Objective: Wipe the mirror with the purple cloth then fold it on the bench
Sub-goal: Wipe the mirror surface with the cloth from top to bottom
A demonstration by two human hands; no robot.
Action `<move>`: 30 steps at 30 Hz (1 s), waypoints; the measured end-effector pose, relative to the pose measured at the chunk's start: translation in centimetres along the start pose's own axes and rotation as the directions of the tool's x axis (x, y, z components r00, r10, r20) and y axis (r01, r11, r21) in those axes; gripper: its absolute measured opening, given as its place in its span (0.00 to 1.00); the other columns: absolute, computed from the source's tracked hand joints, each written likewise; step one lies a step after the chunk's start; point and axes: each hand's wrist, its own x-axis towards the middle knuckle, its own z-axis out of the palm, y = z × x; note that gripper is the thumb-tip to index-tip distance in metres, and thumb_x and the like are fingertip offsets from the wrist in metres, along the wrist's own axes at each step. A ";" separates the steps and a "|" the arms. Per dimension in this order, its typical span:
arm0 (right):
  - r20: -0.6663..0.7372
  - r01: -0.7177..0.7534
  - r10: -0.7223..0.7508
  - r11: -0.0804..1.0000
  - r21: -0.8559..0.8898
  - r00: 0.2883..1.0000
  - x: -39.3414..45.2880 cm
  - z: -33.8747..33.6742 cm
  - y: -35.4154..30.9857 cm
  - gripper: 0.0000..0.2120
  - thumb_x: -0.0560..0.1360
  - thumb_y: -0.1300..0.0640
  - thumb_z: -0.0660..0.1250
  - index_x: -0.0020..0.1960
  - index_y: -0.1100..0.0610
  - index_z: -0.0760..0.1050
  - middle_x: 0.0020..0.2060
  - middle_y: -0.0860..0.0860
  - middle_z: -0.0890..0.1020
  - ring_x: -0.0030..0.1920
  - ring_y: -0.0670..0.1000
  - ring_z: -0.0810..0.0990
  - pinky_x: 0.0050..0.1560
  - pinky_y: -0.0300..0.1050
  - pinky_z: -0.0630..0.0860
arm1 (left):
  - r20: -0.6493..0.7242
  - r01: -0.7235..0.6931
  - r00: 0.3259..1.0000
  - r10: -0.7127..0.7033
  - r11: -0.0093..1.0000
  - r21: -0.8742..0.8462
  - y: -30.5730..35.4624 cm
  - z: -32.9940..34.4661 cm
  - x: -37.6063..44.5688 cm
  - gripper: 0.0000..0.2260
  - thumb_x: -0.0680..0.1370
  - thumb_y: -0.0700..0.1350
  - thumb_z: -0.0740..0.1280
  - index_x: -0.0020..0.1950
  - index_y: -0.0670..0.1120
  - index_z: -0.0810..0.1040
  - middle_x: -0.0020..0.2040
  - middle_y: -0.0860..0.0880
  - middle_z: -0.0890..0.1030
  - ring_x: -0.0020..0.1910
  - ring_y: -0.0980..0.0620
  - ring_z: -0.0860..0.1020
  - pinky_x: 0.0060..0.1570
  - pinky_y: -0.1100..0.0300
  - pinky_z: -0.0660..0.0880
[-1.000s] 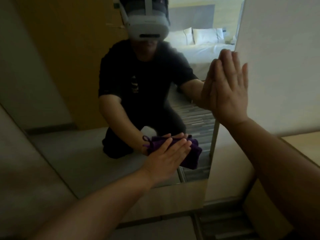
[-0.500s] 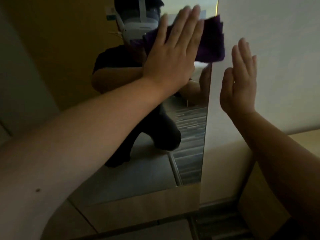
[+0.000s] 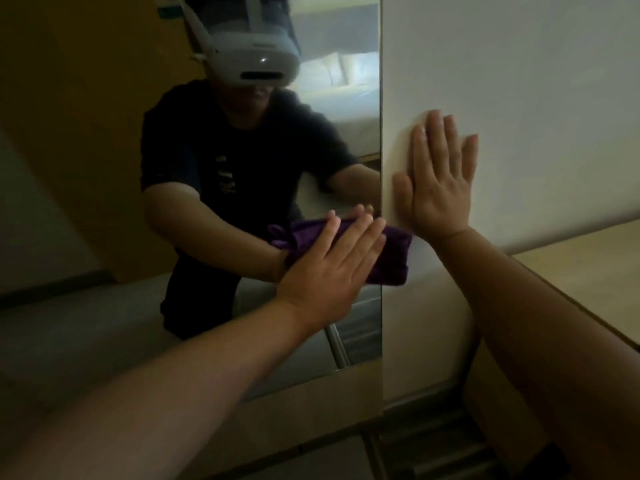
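Since the earlier frame the left hand (image 3: 332, 268) has come down from the top of the mirror (image 3: 104, 202) to its lower right part, bringing the purple cloth (image 3: 391, 258) with it; the right hand (image 3: 440, 181) now lies flat on the wall (image 3: 519, 81) instead of standing clear of it.

Nearest, both forearms enter from the bottom edge, cut off by the frame. The left hand has straight fingers pressing the bunched cloth against the glass, not curled round it. The hand hides much of the cloth; its right end overlaps the mirror's edge just below the right hand. The right hand is spread open, palm on the wall just beside the mirror's edge, holding nothing.

To the right, a pale wooden bench (image 3: 588, 271) runs out of frame. In the mirror the kneeling person's reflection is dim; a headset and dark shirt are discernible. Behind, a bed with white pillows is reflected, blurred.
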 end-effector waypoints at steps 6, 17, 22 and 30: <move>0.094 0.004 -0.003 1.000 -0.008 0.996 0.2 -1.7 0.0 0.30 0.84 0.44 0.50 0.80 0.59 0.51 0.79 0.62 0.56 0.79 0.61 0.50 0.76 0.66 0.45 | 0.175 -0.231 0.957 0.230 0.973 -0.016 2.1 0.9 -3.5 0.35 0.81 0.53 0.54 0.77 0.35 0.41 0.77 0.35 0.41 0.77 0.36 0.42 0.72 0.38 0.34; 0.160 -0.104 0.102 0.995 0.006 0.982 -2.7 -1.4 -0.9 0.30 0.85 0.45 0.49 0.80 0.60 0.50 0.79 0.62 0.55 0.79 0.63 0.51 0.76 0.66 0.46 | -0.040 0.027 0.999 -0.023 0.996 0.085 -5.2 -3.0 1.4 0.24 0.84 0.45 0.42 0.79 0.36 0.48 0.78 0.35 0.50 0.78 0.37 0.50 0.74 0.37 0.52; 0.167 -0.175 0.163 0.983 0.062 0.972 -6.9 -0.3 -2.0 0.29 0.85 0.46 0.47 0.80 0.61 0.52 0.79 0.64 0.56 0.79 0.64 0.51 0.77 0.63 0.45 | -0.012 -0.028 1.000 0.028 1.000 0.006 0.1 0.1 -1.3 0.27 0.83 0.48 0.46 0.78 0.35 0.48 0.77 0.35 0.46 0.77 0.36 0.51 0.73 0.35 0.45; 0.192 -0.267 0.242 0.957 0.117 0.951 -10.4 0.1 -4.1 0.29 0.84 0.47 0.46 0.80 0.62 0.53 0.79 0.64 0.55 0.79 0.64 0.51 0.78 0.64 0.47 | 0.075 -0.329 0.942 0.328 0.944 -0.001 7.9 5.6 -9.0 0.29 0.81 0.49 0.51 0.78 0.36 0.49 0.77 0.37 0.49 0.77 0.40 0.55 0.74 0.41 0.45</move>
